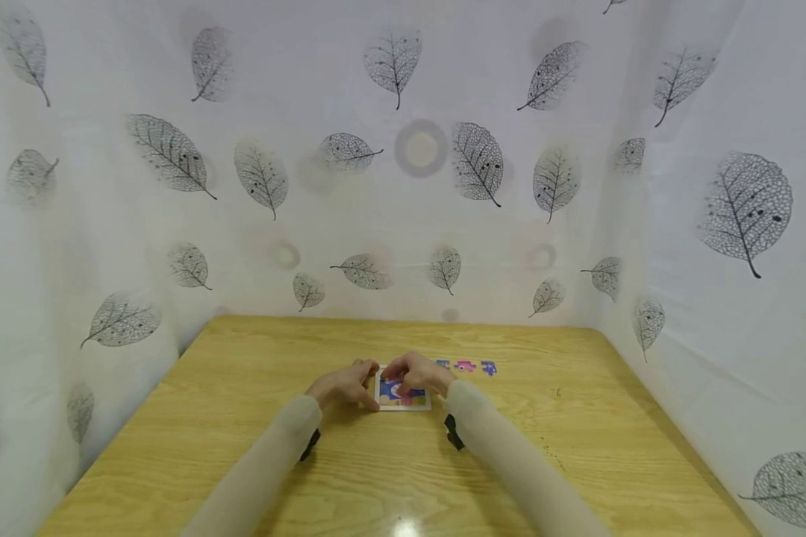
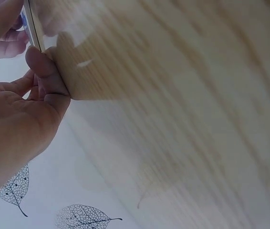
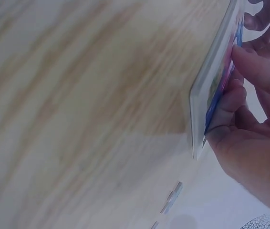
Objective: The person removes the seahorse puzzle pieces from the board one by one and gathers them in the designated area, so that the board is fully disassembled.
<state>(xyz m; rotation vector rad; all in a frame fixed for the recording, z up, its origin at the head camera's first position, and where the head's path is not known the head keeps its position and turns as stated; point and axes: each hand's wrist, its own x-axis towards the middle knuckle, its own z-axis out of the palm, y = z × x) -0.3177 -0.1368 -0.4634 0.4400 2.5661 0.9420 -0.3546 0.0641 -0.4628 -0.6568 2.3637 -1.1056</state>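
A small jigsaw puzzle in a white-edged tray lies on the table, its picture blue, purple and pink. My left hand holds the tray at its left side, thumb by the near left corner and fingers toward the far one. In the left wrist view, the thumb touches the tray's edge. Over the puzzle, my right hand has bent fingers, and its fingertips touch the picture surface. The right wrist view shows the puzzle from the side; whether those fingertips pinch a piece is hidden.
Loose puzzle pieces lie in a row beyond my right hand: a partly covered blue one, a pink one and a blue-purple one. The wooden table meets a leaf-print curtain at its back and sides.
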